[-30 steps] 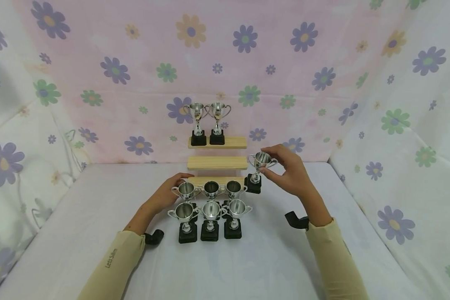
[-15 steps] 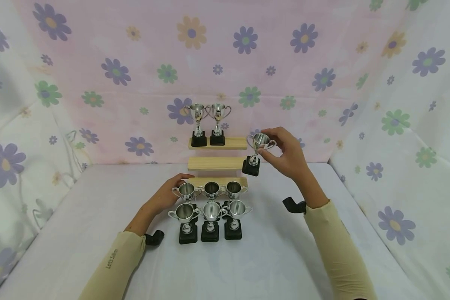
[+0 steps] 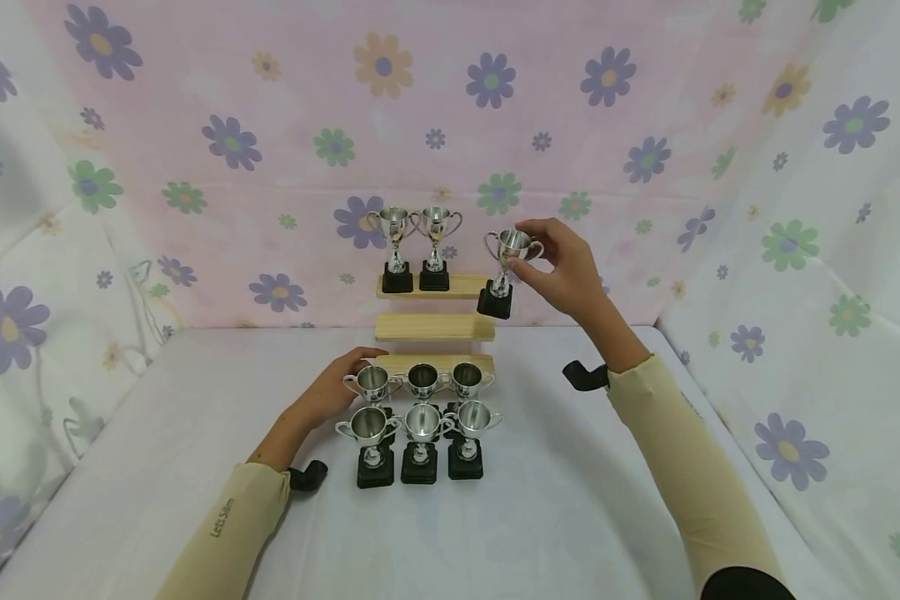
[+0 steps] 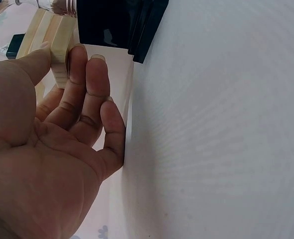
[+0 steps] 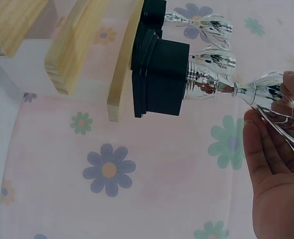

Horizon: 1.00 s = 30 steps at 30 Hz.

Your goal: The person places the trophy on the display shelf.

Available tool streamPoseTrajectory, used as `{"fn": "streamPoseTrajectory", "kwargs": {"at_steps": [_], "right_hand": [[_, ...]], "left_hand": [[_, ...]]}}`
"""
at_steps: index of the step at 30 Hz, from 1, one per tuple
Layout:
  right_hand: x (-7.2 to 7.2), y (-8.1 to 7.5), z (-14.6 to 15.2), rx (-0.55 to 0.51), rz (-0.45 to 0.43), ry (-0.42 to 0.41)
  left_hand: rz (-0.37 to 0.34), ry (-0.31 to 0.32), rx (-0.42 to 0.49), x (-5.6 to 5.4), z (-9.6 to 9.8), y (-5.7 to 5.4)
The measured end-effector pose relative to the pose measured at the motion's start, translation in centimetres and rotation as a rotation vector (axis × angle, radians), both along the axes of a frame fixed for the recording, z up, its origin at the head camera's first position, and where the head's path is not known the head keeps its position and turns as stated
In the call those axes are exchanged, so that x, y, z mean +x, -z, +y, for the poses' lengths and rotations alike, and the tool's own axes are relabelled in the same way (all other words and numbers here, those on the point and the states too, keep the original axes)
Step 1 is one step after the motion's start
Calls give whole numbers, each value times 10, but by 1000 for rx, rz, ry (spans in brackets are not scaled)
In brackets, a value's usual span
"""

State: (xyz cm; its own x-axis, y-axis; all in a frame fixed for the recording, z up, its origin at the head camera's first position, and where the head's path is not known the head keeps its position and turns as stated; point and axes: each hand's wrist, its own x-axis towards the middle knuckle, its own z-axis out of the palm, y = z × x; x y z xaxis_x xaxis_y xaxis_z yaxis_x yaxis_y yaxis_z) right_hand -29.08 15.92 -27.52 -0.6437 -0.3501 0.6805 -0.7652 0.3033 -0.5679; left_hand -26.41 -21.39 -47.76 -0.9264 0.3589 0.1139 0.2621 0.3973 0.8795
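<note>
My right hand pinches a small silver trophy cup by its bowl and handle. The trophy tilts slightly, its black base close to the right end of the top wooden shelf. On that shelf, two matching trophies stand upright side by side at the left and middle. My left hand grips the left end of the lowest shelf; in the left wrist view the thumb and fingers are round the board's end, beside a black trophy base.
Several more trophies stand in two rows on the white table, in front of the shelves. The middle shelf bears nothing. Flowered cloth hangs behind and at both sides. A black camera mount juts from the right wrist.
My right hand has raised the trophy from beside the lowest shelf up to the top shelf's right end, shifting slightly left. The left hand has stayed at the lowest shelf.
</note>
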Motion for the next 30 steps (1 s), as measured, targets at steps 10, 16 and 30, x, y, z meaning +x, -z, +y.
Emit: {"fn": "streamPoseTrajectory", "kwargs": {"at_steps": [10,16,30], "right_hand": [[-50,4,-3,8,-80,95],[-61,3,-10,29,-103,124],[-81,7,-29,39,-201,207]], "left_hand": [[2,-7,-11,2,0,-2],[0,-5,-14,2,1,-2],[-19,-7,-16,2,0,-4]]}}
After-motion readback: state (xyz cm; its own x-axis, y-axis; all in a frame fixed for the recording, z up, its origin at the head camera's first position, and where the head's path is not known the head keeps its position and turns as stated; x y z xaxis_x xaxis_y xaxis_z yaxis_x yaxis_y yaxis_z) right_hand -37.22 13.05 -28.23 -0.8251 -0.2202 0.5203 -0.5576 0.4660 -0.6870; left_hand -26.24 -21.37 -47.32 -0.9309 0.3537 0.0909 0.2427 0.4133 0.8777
